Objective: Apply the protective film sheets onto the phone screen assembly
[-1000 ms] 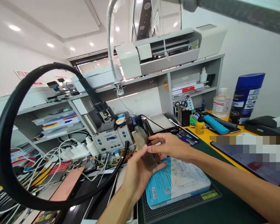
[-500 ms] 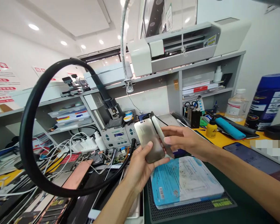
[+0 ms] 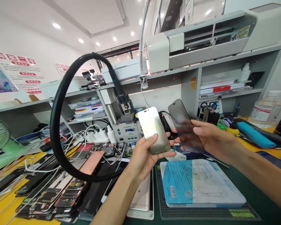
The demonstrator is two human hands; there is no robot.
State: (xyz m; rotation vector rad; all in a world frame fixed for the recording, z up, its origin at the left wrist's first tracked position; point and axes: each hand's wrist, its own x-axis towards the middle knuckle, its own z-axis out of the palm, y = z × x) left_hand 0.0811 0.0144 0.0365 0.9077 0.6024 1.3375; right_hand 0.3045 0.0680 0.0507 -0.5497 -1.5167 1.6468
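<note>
My left hand (image 3: 145,150) is closed around a silvery phone-sized panel (image 3: 154,128), thumb on its face and fingers behind it. The panel is shiny, with rounded corners and a small dark cutout at its top edge. My right hand (image 3: 208,136) grips a dark, glossy phone-sized panel (image 3: 184,125) by its right side, with fingertips showing past its left edge. This one tilts to the left and has a small slot near its top. A gap separates the two panels. Below both hands lies a blue and white packet (image 3: 201,184) on a dark mat (image 3: 161,209).
A thick black hose (image 3: 55,125) loops at the left, joined to a grey rework station (image 3: 128,132). Stacks of opened phones (image 3: 67,197) and white cables crowd the left. A blue tool case (image 3: 256,134) and a clear jug (image 3: 263,109) stand at the right.
The dark panel has turned from nearly edge-on to broad side toward me, and it has moved away from the silvery panel. My view has swung left.
</note>
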